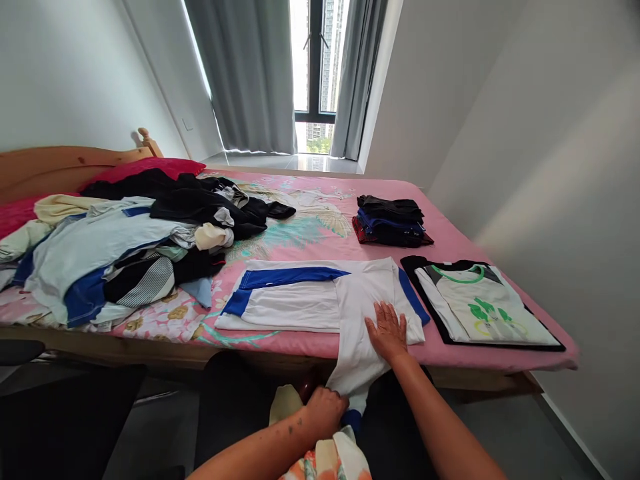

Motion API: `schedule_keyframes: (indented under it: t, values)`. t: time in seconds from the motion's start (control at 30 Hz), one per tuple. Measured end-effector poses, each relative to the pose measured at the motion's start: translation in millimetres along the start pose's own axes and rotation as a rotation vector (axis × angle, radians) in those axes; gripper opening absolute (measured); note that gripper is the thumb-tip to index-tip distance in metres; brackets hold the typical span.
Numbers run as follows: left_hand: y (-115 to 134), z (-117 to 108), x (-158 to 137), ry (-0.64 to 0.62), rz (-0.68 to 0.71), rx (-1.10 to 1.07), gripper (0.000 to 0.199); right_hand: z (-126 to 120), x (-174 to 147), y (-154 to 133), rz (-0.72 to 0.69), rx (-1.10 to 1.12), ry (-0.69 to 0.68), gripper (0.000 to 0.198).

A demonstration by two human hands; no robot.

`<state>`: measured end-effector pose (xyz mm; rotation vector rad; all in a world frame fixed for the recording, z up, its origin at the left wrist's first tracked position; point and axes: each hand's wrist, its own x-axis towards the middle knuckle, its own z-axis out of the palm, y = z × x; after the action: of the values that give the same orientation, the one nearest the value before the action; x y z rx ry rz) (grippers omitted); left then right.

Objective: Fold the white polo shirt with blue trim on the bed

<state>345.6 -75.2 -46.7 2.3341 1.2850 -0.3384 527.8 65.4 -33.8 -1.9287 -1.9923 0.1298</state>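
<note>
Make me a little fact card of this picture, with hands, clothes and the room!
Left hand: closed on a sleeve of the white-and-blue garment
Right hand: spread flat on that garment
Messy pile: left end of the pink bed
Dark folded stack: farther back, right
White shirt with green print: near right corner
Curtains: grey, beside the window

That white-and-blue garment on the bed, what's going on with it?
Someone is handling the white-and-blue garment, laid out near the edge of the bed. The right hand presses flat on it; the left hand holds a sleeve hanging over the edge. A loose heap of clothes lies to the left, with a folded stack and a flat shirt with a green collar to the right.
</note>
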Motion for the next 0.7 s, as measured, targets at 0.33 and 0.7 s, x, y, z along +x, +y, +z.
schedule_keyframes:
  t: [0.33, 0.7]
  values:
    - [29.6, -113.9, 2.1, 0.132, 0.109, -0.222, 0.019, -64.9, -28.1, 70.1, 0.633, 1.307, 0.574, 0.045]
    - [-87.2, -318.3, -8.5, 0.783, 0.02, -1.063, 0.039, -34.9, -100.0, 112.2, 0.852, 1.213, 0.493, 0.042]
